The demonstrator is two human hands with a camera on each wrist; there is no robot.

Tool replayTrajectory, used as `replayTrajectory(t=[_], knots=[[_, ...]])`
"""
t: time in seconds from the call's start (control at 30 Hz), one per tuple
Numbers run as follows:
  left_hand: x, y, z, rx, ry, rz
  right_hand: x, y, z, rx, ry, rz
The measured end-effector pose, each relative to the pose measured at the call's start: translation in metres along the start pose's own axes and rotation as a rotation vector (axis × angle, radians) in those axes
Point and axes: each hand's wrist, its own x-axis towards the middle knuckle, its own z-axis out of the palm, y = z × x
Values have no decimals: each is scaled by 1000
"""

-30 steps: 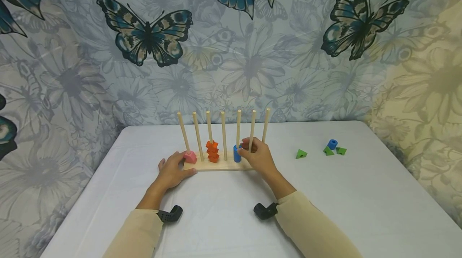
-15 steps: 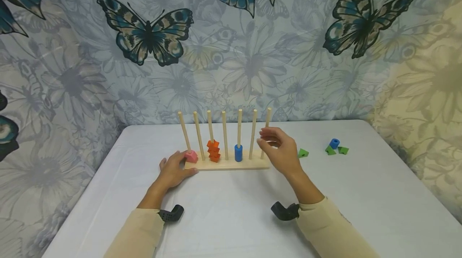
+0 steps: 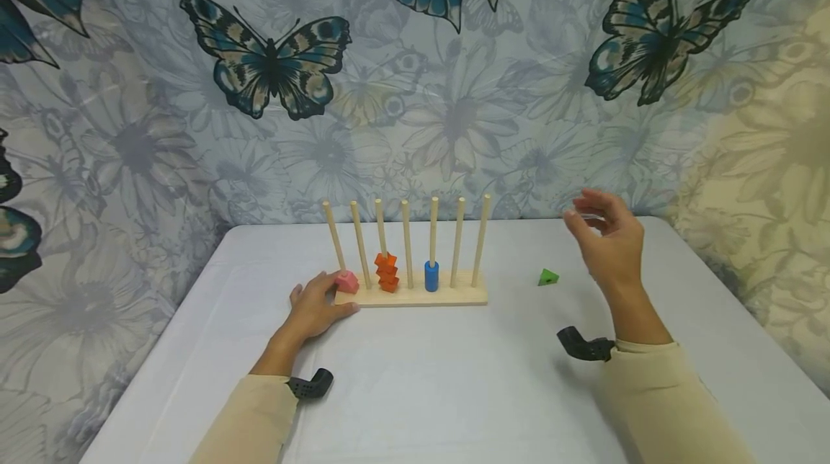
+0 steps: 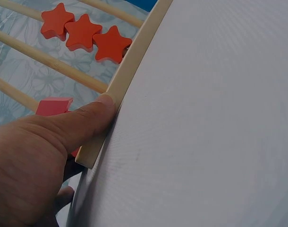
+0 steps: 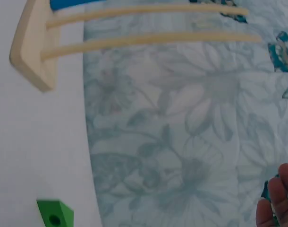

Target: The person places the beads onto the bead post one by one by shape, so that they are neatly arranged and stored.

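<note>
A wooden peg board (image 3: 454,296) with several upright pegs stands at the table's middle. My left hand (image 3: 314,310) grips the left end of its base, thumb along the front edge (image 4: 134,61) and other fingers behind. Beside those fingers a pink block (image 3: 347,282) sits on the leftmost peg. Orange star beads (image 4: 83,33) are stacked on another peg, and blue cylinder beads (image 3: 431,277) on one farther right. My right hand (image 3: 609,241) is raised at the right, fingers loosely bent, nothing seen in it. Nearest to it lies a green triangular bead (image 3: 548,277).
The white table (image 3: 415,392) ends at a patterned butterfly backdrop (image 3: 454,111). The spot where other green and blue beads lay is hidden behind the right hand. Black wrist cameras (image 3: 311,384) jut inward from both sleeves.
My right hand has left the blue beads and moved right, past the board's end, now covering the far-right beads. The left hand has stayed on the base.
</note>
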Motion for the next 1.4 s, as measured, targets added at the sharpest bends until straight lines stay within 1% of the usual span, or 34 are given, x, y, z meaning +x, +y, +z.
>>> replayTrajectory(t=[0.07,0.13,0.3,0.47,0.57,0.73,0.8,0.9,1.07,1.13,1.27,1.4], knots=[[0,0,0,-4,3,4,6,18,-14,-59,11,65],[0,0,0,-9,7,10,12,31,-27,-109,17,128],[1,-1,1,-6,10,20,20,63,-52,-120,13,276],[2,-1,1,-8,10,15,17,88,-65,-166,-8,386],[2,0,1,-12,7,19,13,101,-72,-200,-42,460],[3,-1,3,-7,1,19,7,118,-81,-234,-138,607],[3,-1,3,-6,4,19,4,125,-83,-250,-175,642],[3,-1,3,-3,7,23,0,134,-87,-273,-223,669],[2,-1,3,-8,7,26,-9,146,-91,-315,-311,684],[2,-1,3,-12,8,23,-11,148,-91,-343,-362,669],[1,-2,2,-11,9,19,-13,150,-89,-367,-433,626],[1,-3,2,-12,4,17,-16,154,-86,-421,-444,599]])
